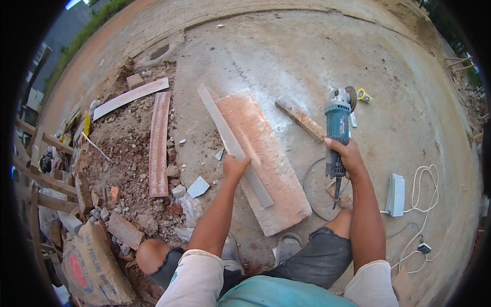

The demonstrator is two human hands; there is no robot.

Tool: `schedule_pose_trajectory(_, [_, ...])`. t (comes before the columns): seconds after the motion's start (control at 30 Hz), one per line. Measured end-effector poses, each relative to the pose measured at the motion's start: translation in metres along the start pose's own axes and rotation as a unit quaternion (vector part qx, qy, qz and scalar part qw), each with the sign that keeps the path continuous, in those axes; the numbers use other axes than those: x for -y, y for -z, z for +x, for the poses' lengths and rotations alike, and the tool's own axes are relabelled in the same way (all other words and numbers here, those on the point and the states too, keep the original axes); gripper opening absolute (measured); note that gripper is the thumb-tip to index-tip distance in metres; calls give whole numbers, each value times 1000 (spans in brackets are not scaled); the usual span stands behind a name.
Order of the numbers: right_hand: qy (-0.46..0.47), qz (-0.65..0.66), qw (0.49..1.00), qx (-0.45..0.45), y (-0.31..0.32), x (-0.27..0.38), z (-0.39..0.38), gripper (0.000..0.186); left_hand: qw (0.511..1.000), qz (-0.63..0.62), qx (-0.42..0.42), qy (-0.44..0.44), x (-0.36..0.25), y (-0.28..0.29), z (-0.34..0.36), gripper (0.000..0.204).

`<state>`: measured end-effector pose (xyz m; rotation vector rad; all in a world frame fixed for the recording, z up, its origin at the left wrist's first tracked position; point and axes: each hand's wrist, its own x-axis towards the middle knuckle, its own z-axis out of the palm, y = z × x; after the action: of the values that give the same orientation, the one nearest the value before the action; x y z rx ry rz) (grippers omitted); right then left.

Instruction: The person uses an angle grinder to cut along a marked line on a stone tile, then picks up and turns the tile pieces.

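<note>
The fingers of the left hand [237, 167] are curled tight about a long pale strip [218, 123], which lies slantwise over the left side of a dusty reddish slab [271, 158], its far end reaching past the slab. The fingers of the right hand [350, 155] are wrapped around the rear body of a teal angle grinder [337, 120]; its disc [351, 98] (at the far end, well apart from the strip) sits near a small yellow item [364, 95]. Between slab and grinder, a short brownish bar [300, 120] lies on the concrete [245, 51].
</note>
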<state>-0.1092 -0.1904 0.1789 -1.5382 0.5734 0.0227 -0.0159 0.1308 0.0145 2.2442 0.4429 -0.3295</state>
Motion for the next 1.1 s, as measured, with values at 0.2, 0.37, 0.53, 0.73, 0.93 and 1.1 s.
schedule_pose_trajectory(0.2, [-4,-2,1000,2,-3,-1,1,32,963,-267,4,-26,18,11,-22,50])
schedule_pose_trajectory(0.37, [-2,-4,1000,5,-8,-1,2,33,992,-72,-27,-105,15,9,-27,38])
schedule_pose_trajectory(0.53, [-3,3,1000,7,-13,1,-1,31,983,42,-170,-58,8,-8,-48,33])
schedule_pose_trajectory(0.73, [23,9,999,21,-15,-2,2,31,984,-55,-163,-45,15,-11,-58,36])
schedule_pose_trajectory(0.93, [-1,26,999,31,-15,-1,-1,31,966,-29,-212,-147,36,6,-52,35])
schedule_pose_trajectory(1.1, [1,35,998,42,-10,-5,1,31,950,14,-197,-242,54,33,-68,37])
